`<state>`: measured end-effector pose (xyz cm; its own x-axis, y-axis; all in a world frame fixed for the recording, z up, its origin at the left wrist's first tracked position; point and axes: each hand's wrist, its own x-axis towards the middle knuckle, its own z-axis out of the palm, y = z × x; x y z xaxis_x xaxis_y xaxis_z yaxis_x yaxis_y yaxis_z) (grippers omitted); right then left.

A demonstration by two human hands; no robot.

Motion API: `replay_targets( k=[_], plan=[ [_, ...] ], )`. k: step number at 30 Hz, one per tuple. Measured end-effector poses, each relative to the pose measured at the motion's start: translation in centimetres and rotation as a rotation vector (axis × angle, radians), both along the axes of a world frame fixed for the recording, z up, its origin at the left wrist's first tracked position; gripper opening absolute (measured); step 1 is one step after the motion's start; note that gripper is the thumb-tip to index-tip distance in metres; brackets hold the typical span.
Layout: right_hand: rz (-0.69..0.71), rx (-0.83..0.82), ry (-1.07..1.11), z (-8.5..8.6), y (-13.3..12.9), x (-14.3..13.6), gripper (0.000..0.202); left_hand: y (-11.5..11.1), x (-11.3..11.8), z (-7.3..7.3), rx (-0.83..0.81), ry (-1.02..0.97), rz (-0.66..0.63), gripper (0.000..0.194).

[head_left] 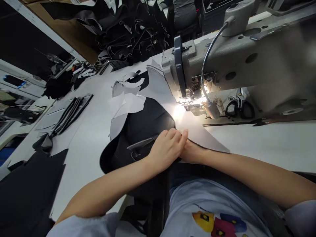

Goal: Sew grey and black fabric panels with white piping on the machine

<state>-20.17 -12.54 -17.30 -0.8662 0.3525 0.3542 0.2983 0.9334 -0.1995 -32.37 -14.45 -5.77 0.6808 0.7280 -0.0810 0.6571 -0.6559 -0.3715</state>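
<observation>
A black fabric piece (150,120) with a pale grey backing is bunched in front of the sewing machine (195,92). My left hand (169,146) is closed at the edge of this fabric, its fingers curled together. Right behind it is my right hand (191,151), close to the seam; its fingers are hidden by the left one. A light grey panel (204,136) with a dark edge runs from under the lit needle area towards my right forearm. Whether the needle is in the cloth is lost in the glare.
Black-handled scissors (239,105) lie on the machine bed, under its arm. A flexible lamp (211,108) hangs beside the needle. Stacked dark strips (71,113) and a large black sheet (32,187) lie to the left. Piled black fabric (133,33) fills the back.
</observation>
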Motion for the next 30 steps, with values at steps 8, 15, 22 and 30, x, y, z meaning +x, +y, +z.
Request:
replay_targets(
  k=[8,15,22,30],
  plan=[
    [0.112,-0.090,0.048,0.3,0.7,2.2,0.038,10.2,-3.0,-5.6,-0.220,-0.218,-0.217,0.030],
    [0.134,-0.150,0.050,-0.6,0.0,4.5,0.033,11.5,-4.2,-4.0,-0.318,-0.244,-0.208,0.032],
    [0.153,-0.061,0.103,-0.2,-0.6,3.6,0.040,5.9,0.1,-4.9,-0.246,-0.149,-0.215,0.035],
    [0.002,0.101,0.132,0.1,-0.8,3.6,0.032,6.9,-3.4,-5.1,-0.177,-0.146,-0.159,0.033]
  ],
)
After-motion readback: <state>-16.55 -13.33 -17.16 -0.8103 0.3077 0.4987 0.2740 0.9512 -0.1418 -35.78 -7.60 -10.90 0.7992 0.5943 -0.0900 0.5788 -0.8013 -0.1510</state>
